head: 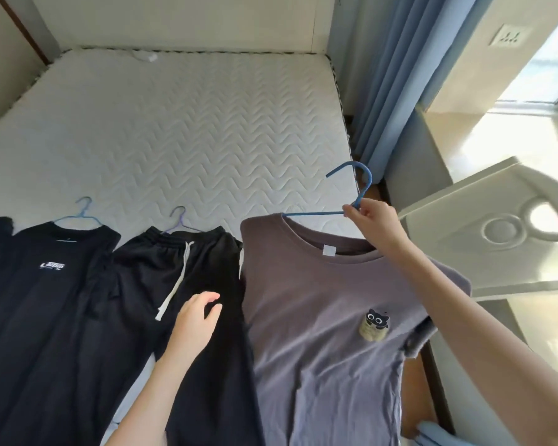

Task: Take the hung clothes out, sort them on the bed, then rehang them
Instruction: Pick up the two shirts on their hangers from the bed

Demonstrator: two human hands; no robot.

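item: grey t-shirt [319,317] on blue hanger [313,214], hook neck pinched by right hand [372,217] at the bed [174,130] edge, left hand [195,320] loose-fingered, empty, over black trousers [207,262]; risk: hanger tips, shirt slips off.

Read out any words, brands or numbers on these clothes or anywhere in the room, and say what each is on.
None can be quoted.
On the black T-shirt, the white chest print: a logo word over smaller text, too blurred to read.
On the grey T-shirt on the blue hanger, the white neck label: too small to show text.
Its cat patch: a picture, no lettering visible.
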